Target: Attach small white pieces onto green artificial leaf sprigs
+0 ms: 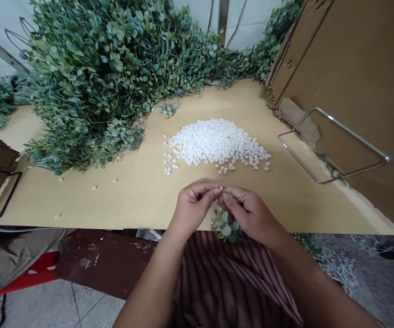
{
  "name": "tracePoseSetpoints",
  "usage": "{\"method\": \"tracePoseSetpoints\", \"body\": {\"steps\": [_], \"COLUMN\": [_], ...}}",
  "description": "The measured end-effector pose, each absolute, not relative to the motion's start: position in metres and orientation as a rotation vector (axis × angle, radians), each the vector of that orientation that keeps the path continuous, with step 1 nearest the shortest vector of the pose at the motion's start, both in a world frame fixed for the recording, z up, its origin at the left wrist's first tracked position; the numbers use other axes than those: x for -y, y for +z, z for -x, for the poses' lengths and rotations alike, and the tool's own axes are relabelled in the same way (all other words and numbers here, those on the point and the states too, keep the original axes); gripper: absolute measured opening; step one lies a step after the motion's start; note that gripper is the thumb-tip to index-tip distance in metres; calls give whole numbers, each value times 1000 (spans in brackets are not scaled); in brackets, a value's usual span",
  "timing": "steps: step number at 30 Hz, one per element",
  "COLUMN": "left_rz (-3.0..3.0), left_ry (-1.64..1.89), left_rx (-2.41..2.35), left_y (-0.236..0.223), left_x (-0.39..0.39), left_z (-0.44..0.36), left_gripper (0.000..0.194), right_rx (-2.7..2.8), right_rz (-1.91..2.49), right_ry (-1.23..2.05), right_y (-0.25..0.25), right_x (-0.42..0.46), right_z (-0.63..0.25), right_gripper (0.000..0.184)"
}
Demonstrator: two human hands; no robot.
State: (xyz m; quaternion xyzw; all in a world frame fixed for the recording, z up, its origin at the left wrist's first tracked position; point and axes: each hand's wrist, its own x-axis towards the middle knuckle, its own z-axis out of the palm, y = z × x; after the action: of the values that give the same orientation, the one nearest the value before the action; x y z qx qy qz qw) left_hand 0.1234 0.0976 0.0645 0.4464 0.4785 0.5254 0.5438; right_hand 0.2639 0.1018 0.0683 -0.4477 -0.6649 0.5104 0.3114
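Left side: dark metal wire frame (10, 196) at the tabletop (131, 200) edge. Next, big heap of green small-leaved artificial foliage (108, 77), a few loose white beads (94, 187) in front of it.

Middle: pile of small white beads (217, 141), strays around its edges, just beyond the hands.

Left hand (190, 208): thumb and index fingers pressed together, look pinched on a tiny white piece (221, 188) at the stem end. Exact contact hidden.

Green leafy sprig (227, 226): hangs under the hands, across the front edge of the tabletop, above the dark striped clothing (217, 273). Its join to the stem is partly covered.

Right hand (254, 216): thumb and index fingers pinching the thin green stem (230, 195), tips nearly meeting the left ones. Other fingers curled in.

Right side: shiny bent metal wire frame (333, 118) against a brown cardboard box (360, 73).

Step in hand, my read: fine two-handed fingertip work, white piece against stem end. Next move calls for a steady right pinch, small left fingertip motion, light pressure. Slip risk: piece is tiny, stem looks bendy.
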Motion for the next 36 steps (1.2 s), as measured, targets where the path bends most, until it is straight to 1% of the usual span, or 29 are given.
{"method": "tracePoseSetpoints", "body": {"steps": [4,12,19,21,25,27,36], "left_rz": [-1094,-1008,-952,-919,-826,-788,-825], "left_ry": [1282,1253,1279,1267,1183,1148,1195], "left_rx": [-1159,-1165,-1177,-1178,-1165,-1151,-1193], "left_y": [65,70,72,71,74,77,76], "left_x": [-99,-100,-99,-98,-99,-100,-100], "left_z": [-122,-121,-124,-124,-121,-120,-124], "left_gripper": [18,2,3,6,18,20,7], "right_rx": [1735,1709,1648,1640,1631,1627,1668], "right_rz": [1169,1213,1217,1205,1188,1191,1219], "right_ry": [1350,1439,1361,1355,1329,1305,1214], "right_y": [68,65,66,66,67,67,64], "right_x": [-102,-104,-103,-103,-102,-102,-103], "right_z": [-263,-261,-257,-258,-259,-259,-258], "right_gripper": [40,38,37,38,38,38,33]}}
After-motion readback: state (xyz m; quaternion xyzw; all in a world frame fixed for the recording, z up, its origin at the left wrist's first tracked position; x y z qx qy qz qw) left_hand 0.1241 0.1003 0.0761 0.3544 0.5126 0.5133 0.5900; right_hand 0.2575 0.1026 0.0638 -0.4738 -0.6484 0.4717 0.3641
